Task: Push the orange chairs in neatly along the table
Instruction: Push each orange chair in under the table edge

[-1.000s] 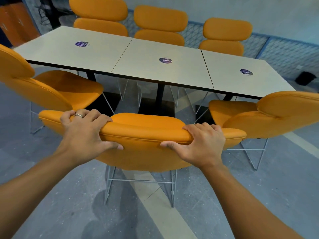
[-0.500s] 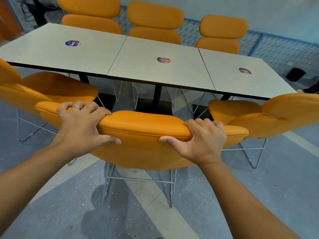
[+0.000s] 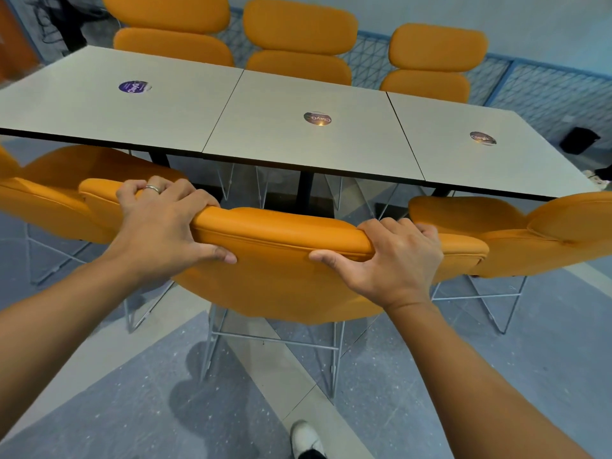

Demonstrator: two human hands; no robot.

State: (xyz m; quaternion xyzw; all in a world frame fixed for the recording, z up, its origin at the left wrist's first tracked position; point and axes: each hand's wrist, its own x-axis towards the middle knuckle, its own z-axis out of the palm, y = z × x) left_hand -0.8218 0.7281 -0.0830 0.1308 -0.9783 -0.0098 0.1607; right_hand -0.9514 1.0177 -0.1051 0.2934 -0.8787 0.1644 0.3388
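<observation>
Both hands grip the top of the backrest of the middle orange chair (image 3: 278,270) on the near side of the long grey table (image 3: 271,134). My left hand (image 3: 162,226), with a ring on one finger, wraps over the left part of the backrest. My right hand (image 3: 397,260) wraps over the right part. The chair's seat reaches under the table's near edge. A left orange chair (image 3: 56,193) and a right orange chair (image 3: 530,233) stand beside it, angled, with their seats partly under the edge. Three more orange chairs (image 3: 298,41) line the far side.
Round stickers (image 3: 317,118) mark each table panel. Thin wire chair legs (image 3: 271,342) stand on the grey floor. My white shoe (image 3: 306,438) shows at the bottom. A blue mesh fence (image 3: 546,91) runs behind the far chairs, with a black box (image 3: 578,140) at the right.
The middle chair has slid forward toward the table with both hands on its backrest, and its seat now reaches under the table edge. I have stepped closer; my shoe has come into view.
</observation>
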